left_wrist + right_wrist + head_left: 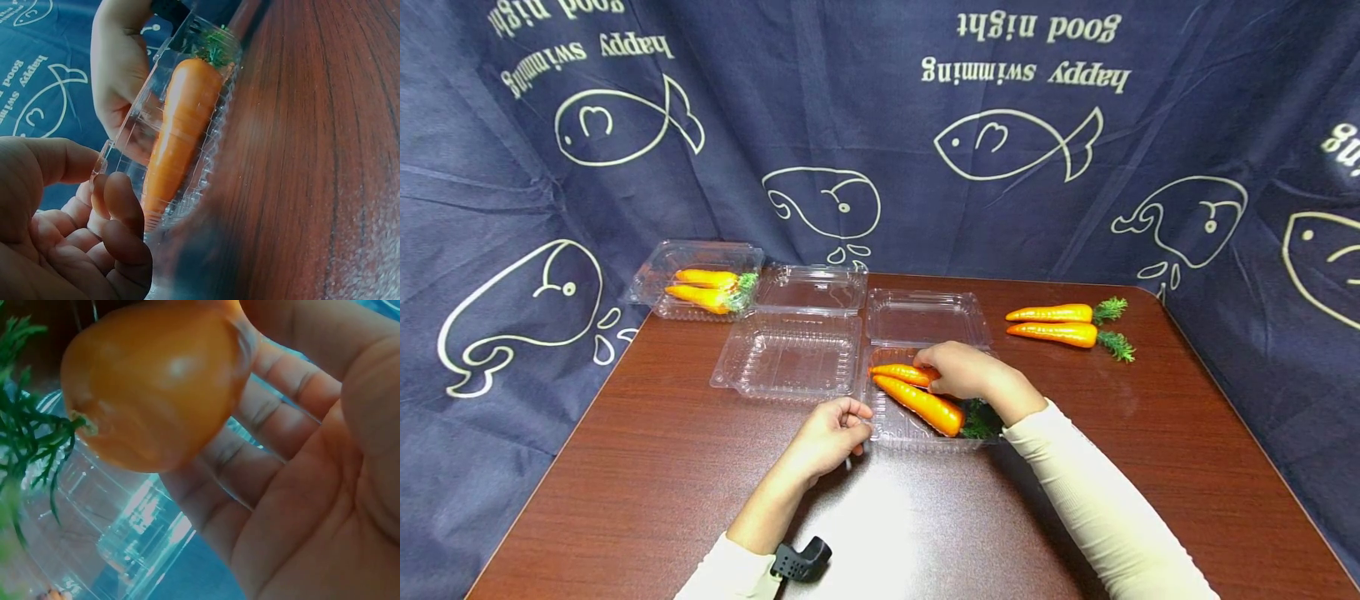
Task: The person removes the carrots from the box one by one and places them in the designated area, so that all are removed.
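A navy curtain (880,108) printed with fish and whales hangs behind a wood-grain table (1150,467). An open clear plastic clamshell (897,427) lies under the right hand (958,371), with a 2nd open clamshell (786,367) to its left. The left hand (831,437) pinches the 1st clamshell's left rim. The right hand pinches the far carrot (898,373) in that base; the near carrot (921,404) lies between both hands. 2 loose carrots (1052,333) lie beyond the right forearm.

the carrots (919,404) are orange, fish-patterned cloth (910,221) navy.
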{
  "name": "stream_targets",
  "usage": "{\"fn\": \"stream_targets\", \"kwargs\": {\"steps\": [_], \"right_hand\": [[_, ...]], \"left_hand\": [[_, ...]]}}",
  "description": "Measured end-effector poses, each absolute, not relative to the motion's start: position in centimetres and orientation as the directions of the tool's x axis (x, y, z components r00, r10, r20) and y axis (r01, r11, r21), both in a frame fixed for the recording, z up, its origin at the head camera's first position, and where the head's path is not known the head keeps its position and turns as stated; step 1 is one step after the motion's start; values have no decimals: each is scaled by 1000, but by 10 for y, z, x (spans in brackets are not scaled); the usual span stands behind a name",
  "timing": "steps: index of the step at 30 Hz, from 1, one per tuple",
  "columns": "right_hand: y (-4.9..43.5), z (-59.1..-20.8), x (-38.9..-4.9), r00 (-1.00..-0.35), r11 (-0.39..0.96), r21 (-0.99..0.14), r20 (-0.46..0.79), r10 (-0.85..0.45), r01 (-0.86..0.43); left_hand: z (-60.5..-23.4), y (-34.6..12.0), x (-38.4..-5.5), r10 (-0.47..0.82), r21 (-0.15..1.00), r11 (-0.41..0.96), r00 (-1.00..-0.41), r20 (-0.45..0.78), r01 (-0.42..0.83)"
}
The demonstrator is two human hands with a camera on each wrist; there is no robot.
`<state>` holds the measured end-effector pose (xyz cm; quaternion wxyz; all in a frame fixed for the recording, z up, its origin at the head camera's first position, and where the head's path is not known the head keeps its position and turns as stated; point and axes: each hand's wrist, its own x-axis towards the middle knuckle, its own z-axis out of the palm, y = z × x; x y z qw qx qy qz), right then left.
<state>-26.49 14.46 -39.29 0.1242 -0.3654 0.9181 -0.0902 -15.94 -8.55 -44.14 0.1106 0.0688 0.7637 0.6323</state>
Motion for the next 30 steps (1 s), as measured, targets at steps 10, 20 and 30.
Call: {"fn": "stream_targets", "kwargs": {"steps": [10,20,30], "right_hand": [[146,-394,-266,-700,702,-263,-117,-704,-662],[149,-394,-264,-703,692,-294,-85,-706,-660],[150,-388,-263,-688,656,-315,-13,-726,-686]], "left_hand": [[-442,-86,-159,254,982,189,-964,-78,-30],[-442,-86,-160,252,980,196,-965,-75,-25],[-441,-84,-159,229,980,200,-972,-61,-14]]}}
